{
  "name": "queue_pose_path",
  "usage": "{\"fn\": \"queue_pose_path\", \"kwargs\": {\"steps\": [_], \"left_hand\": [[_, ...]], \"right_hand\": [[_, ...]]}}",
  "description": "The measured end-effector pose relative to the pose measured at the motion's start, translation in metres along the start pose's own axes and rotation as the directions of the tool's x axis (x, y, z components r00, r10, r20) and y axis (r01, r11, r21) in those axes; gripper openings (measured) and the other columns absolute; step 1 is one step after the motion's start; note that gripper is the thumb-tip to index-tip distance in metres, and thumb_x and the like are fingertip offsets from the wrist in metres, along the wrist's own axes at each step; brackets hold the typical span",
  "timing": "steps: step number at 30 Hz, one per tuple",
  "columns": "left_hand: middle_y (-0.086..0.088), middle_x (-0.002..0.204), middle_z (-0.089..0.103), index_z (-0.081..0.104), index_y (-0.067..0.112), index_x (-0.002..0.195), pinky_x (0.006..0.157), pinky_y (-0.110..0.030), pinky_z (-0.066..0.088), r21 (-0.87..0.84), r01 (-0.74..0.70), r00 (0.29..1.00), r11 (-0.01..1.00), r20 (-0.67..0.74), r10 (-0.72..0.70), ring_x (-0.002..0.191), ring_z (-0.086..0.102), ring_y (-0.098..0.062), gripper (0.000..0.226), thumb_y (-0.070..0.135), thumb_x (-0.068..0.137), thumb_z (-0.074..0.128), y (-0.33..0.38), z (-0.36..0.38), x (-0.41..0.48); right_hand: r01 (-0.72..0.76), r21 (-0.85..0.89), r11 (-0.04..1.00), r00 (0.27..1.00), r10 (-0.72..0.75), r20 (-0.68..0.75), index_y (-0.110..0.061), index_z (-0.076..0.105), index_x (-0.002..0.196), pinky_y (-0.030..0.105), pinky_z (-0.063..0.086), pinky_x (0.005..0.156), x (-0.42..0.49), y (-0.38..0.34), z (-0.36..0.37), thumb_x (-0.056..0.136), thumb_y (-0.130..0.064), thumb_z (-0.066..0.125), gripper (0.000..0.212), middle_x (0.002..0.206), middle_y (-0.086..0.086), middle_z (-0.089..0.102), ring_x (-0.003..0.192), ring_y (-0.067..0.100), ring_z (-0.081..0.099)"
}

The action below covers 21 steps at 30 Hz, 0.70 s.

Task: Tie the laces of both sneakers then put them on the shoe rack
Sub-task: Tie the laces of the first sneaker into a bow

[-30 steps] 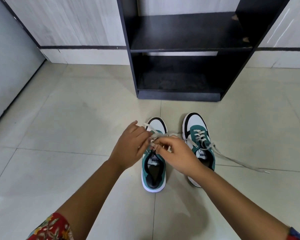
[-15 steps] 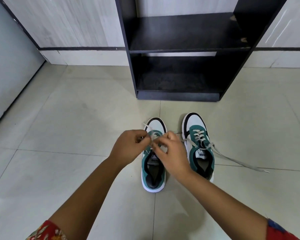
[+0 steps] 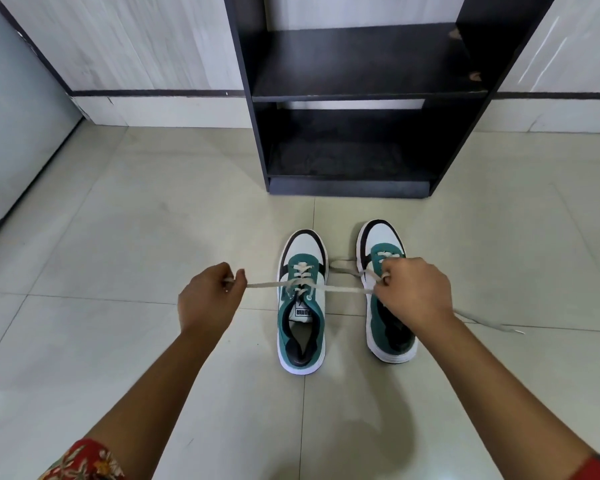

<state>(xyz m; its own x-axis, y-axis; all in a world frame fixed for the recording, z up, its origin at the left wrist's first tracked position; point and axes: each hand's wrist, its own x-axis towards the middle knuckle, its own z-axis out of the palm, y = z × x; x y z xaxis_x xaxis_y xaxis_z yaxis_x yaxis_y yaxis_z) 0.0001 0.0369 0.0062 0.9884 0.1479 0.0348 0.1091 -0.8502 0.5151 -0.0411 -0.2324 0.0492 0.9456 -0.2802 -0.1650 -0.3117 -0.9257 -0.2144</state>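
Two green, white and black sneakers stand side by side on the tiled floor, toes toward the rack. My left hand [image 3: 208, 299] pinches one end of the left sneaker's [image 3: 302, 306] beige lace [image 3: 264, 285], stretched taut to the left. My right hand [image 3: 413, 292] grips the other end, pulled to the right over the right sneaker [image 3: 383, 244]. The lace crosses at the left sneaker's top eyelets. The right sneaker's own laces lie loose, one trailing on the floor [image 3: 489, 323] to the right. The black shoe rack [image 3: 361, 95] stands just beyond, its two shelves bare.
Pale floor tiles surround the sneakers. A grey panel [image 3: 11, 140] stands along the left, and a light wall with a dark stripe runs behind the rack.
My hands were together over the left sneaker's laces; they have drawn apart, left and right, pulling the lace ends taut.
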Motion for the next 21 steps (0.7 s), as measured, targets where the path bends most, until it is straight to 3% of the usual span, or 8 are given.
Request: {"fn": "queue_pose_path", "kwargs": {"steps": [3,4,6,8,11,13,17,21], "left_hand": [[-0.002,0.087,0.062,0.058,0.017,0.080,0.061,-0.030,0.039,0.235,-0.065,0.991,0.970,0.133,0.034,0.078,0.057,-0.026,0.012,0.029,0.080,0.058,-0.023,0.006,-0.001],[-0.004,0.100,0.061,0.060,0.018,0.092,0.066,-0.033,0.042,0.285,-0.130,0.979,0.950,0.186,0.078,0.087,0.057,-0.027,0.018,0.026,0.076,0.062,-0.030,0.011,-0.004],[-0.006,0.117,0.058,0.060,0.020,0.111,0.079,-0.036,0.045,0.207,-0.225,0.953,0.952,0.250,0.171,0.103,0.055,-0.029,0.036,0.022,0.076,0.065,-0.034,0.020,-0.009],[-0.002,0.122,0.058,0.059,0.023,0.118,0.086,-0.033,0.043,-0.005,-0.265,0.930,0.964,0.264,0.256,0.109,0.054,-0.025,0.035,0.025,0.083,0.057,-0.025,0.026,-0.013],[0.008,0.121,0.057,0.058,0.030,0.120,0.088,-0.025,0.042,-0.233,-0.264,0.893,0.936,0.307,0.328,0.108,0.054,-0.011,0.032,0.027,0.090,0.046,-0.007,0.031,-0.014],[0.012,0.116,0.060,0.061,0.030,0.114,0.087,-0.025,0.045,-0.301,-0.189,0.889,0.935,0.352,0.293,0.104,0.056,-0.007,0.026,0.024,0.092,0.049,0.003,0.032,-0.013],[0.007,0.104,0.066,0.065,0.020,0.096,0.083,-0.031,0.049,-0.287,-0.167,0.905,0.943,0.336,0.262,0.096,0.060,-0.012,0.012,0.024,0.087,0.059,0.011,0.035,-0.017],[0.005,0.098,0.067,0.062,0.020,0.094,0.079,-0.032,0.049,-0.211,-0.250,0.888,0.945,0.340,0.311,0.089,0.061,-0.015,0.010,0.025,0.089,0.056,0.007,0.037,-0.017]], "right_hand": [[0.050,-0.249,0.967,0.983,-0.003,0.185,-0.020,0.058,0.103,0.031,0.038,0.072,-0.008,0.002,0.012,0.079,-0.023,0.055,0.024,0.108,0.006,0.062,0.098,0.028,0.059],[0.072,-0.310,0.948,0.979,-0.009,0.202,-0.021,0.056,0.110,0.034,0.038,0.078,-0.010,0.001,0.016,0.080,-0.026,0.055,0.030,0.114,0.005,0.060,0.104,0.027,0.056],[0.101,-0.368,0.924,0.986,-0.045,0.159,-0.023,0.053,0.117,0.038,0.037,0.087,-0.013,-0.005,0.018,0.084,-0.035,0.051,0.035,0.119,0.004,0.058,0.112,0.026,0.050],[0.129,-0.344,0.930,0.991,-0.109,0.076,-0.022,0.056,0.113,0.037,0.038,0.085,-0.012,-0.012,0.014,0.088,-0.040,0.044,0.033,0.115,0.004,0.061,0.109,0.026,0.053],[0.197,-0.107,0.975,0.980,-0.192,0.050,-0.020,0.063,0.098,0.030,0.042,0.070,-0.007,-0.031,0.019,0.089,-0.041,0.044,0.029,0.102,0.004,0.067,0.093,0.024,0.062],[0.228,0.115,0.967,0.968,-0.238,0.079,-0.022,0.064,0.095,0.028,0.045,0.069,-0.004,-0.043,0.037,0.086,-0.047,0.050,0.030,0.101,0.002,0.067,0.093,0.021,0.060],[0.162,0.381,0.910,0.962,-0.232,0.146,-0.019,0.063,0.087,0.029,0.047,0.072,-0.006,-0.047,0.065,0.080,-0.041,0.065,0.023,0.095,-0.001,0.067,0.087,0.018,0.061],[-0.012,0.663,0.748,0.965,-0.165,0.203,-0.015,0.059,0.066,0.032,0.048,0.068,-0.006,-0.035,0.067,0.078,-0.020,0.072,0.019,0.073,0.007,0.067,0.068,0.019,0.060]]}}
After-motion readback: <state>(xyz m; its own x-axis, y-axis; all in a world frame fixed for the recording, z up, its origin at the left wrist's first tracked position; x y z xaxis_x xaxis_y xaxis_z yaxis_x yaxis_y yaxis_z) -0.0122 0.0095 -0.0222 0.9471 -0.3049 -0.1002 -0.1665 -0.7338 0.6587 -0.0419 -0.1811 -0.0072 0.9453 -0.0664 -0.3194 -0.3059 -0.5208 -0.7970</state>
